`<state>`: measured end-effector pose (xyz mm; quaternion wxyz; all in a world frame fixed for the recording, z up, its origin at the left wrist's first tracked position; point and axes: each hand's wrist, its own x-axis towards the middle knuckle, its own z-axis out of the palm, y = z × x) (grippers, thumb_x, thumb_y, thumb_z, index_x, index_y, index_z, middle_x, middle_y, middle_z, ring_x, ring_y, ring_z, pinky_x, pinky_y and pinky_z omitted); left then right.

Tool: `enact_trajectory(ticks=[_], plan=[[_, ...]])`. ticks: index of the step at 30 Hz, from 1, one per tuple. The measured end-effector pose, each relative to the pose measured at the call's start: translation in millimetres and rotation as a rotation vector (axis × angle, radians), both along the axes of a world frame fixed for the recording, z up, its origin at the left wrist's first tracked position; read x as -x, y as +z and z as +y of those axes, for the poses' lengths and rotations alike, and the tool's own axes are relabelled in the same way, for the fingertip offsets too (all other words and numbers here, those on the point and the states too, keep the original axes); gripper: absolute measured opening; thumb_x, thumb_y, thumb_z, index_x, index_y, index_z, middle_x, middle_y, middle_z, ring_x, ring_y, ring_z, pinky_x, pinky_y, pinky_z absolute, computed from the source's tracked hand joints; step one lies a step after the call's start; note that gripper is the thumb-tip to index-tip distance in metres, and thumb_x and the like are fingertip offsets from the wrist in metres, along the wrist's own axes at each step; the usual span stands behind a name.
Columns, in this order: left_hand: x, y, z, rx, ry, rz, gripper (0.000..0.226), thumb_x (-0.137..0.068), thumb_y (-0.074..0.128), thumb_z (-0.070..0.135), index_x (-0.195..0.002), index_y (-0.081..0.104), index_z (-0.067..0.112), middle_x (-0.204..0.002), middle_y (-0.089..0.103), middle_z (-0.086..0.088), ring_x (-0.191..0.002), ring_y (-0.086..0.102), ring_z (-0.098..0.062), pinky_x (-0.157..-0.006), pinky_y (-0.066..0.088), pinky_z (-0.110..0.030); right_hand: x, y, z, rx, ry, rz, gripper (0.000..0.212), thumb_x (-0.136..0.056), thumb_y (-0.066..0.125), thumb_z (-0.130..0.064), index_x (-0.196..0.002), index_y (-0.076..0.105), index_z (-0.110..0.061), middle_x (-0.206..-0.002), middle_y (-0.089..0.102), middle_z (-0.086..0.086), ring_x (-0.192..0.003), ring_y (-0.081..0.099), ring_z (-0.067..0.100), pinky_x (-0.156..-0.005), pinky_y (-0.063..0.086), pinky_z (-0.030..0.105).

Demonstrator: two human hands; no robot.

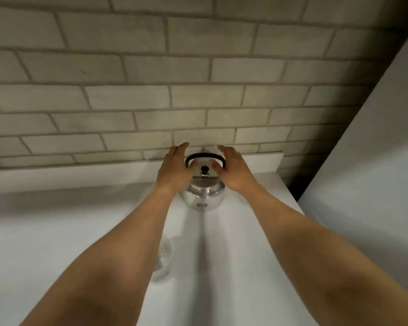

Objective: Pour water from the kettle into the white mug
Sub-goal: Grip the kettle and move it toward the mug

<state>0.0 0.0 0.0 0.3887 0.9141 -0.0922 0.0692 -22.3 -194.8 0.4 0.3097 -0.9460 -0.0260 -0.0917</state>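
Note:
A shiny metal kettle [203, 195] with a black arched handle and a black lid knob stands on the white counter near the back wall. My left hand [174, 169] hovers at its left side and my right hand [232, 170] at its right side, both with fingers spread and holding nothing. The thumbs reach in near the handle; I cannot tell whether they touch it. A clear glass vessel [163, 257] stands closer to me, partly hidden behind my left forearm. No white mug is in view.
The white counter [57, 231] runs left from the kettle. A pale brick wall [151, 90] rises right behind it. A tall white panel [375, 161] closes off the right side, with a dark gap at the corner.

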Motion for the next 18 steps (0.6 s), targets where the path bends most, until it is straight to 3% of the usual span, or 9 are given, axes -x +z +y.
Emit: enact_trajectory(ticks=[3, 5, 7, 10, 14, 16, 18], plan=[[-22, -10, -11, -0.027, -0.068, 0.054, 0.065, -0.103, 0.058, 0.046, -0.161, 0.036, 0.025, -0.162, 0.040, -0.004, -0.147, 0.046, -0.025, -0.113, 0.040, -0.037, -28, -10, -3, -0.008, 0.084, -0.025, 0.063, -0.104, 0.055, -0.046, -0.156, 0.042, -0.011, -0.156, 0.049, 0.011, -0.141, 0.047, 0.031, -0.116, 0.037, 0.039], [-34, -18, -12, -0.064, -0.128, 0.096, 0.055, -0.107, 0.052, 0.047, -0.156, 0.045, 0.023, -0.154, 0.050, -0.007, -0.141, 0.051, -0.027, -0.106, 0.040, -0.030, -43, -16, -1, -0.028, 0.138, -0.029, 0.055, -0.104, 0.054, -0.048, -0.147, 0.053, -0.015, -0.143, 0.060, 0.007, -0.129, 0.059, 0.026, -0.105, 0.046, 0.035], [-43, -23, -11, -0.076, -0.161, 0.088, 0.041, -0.110, 0.050, 0.041, -0.144, 0.059, 0.021, -0.134, 0.065, -0.009, -0.123, 0.062, -0.026, -0.092, 0.040, -0.023, -56, -21, -2, -0.034, 0.182, -0.029, 0.037, -0.103, 0.052, -0.050, -0.122, 0.066, -0.022, -0.113, 0.071, -0.004, -0.107, 0.068, 0.022, -0.083, 0.047, 0.026], [-49, -22, -5, -0.092, -0.180, 0.034, 0.027, -0.110, 0.053, 0.032, -0.126, 0.070, 0.018, -0.102, 0.067, -0.001, -0.098, 0.062, -0.020, -0.077, 0.042, -0.015, -67, -24, -5, -0.091, 0.208, -0.019, 0.019, -0.102, 0.053, -0.052, -0.090, 0.057, -0.037, -0.078, 0.062, -0.021, -0.076, 0.062, 0.010, -0.066, 0.040, 0.020], [-45, -16, -1, -0.170, -0.233, -0.015, 0.022, -0.111, 0.052, 0.023, -0.118, 0.069, 0.012, -0.097, 0.062, 0.002, -0.093, 0.060, -0.021, -0.078, 0.039, -0.025, -63, -17, -13, -0.179, 0.269, -0.014, 0.015, -0.098, 0.058, -0.053, -0.083, 0.060, -0.053, -0.077, 0.068, -0.031, -0.075, 0.064, -0.008, -0.064, 0.041, 0.007], [-38, -8, -2, -0.173, -0.254, -0.045, 0.022, -0.111, 0.053, 0.023, -0.119, 0.068, 0.010, -0.099, 0.062, 0.003, -0.093, 0.058, -0.017, -0.077, 0.039, -0.021, -55, -10, -16, -0.230, 0.281, -0.016, 0.009, -0.097, 0.060, -0.052, -0.091, 0.065, -0.047, -0.078, 0.068, -0.033, -0.074, 0.064, -0.007, -0.065, 0.041, 0.007], [-26, 4, -2, -0.147, -0.272, -0.074, 0.024, -0.111, 0.053, 0.024, -0.123, 0.067, 0.010, -0.103, 0.061, 0.004, -0.095, 0.059, -0.015, -0.077, 0.041, -0.015, -45, 0, -19, -0.275, 0.293, -0.047, 0.016, -0.097, 0.062, -0.050, -0.095, 0.070, -0.036, -0.076, 0.068, -0.029, -0.071, 0.063, -0.003, -0.064, 0.041, 0.008]])
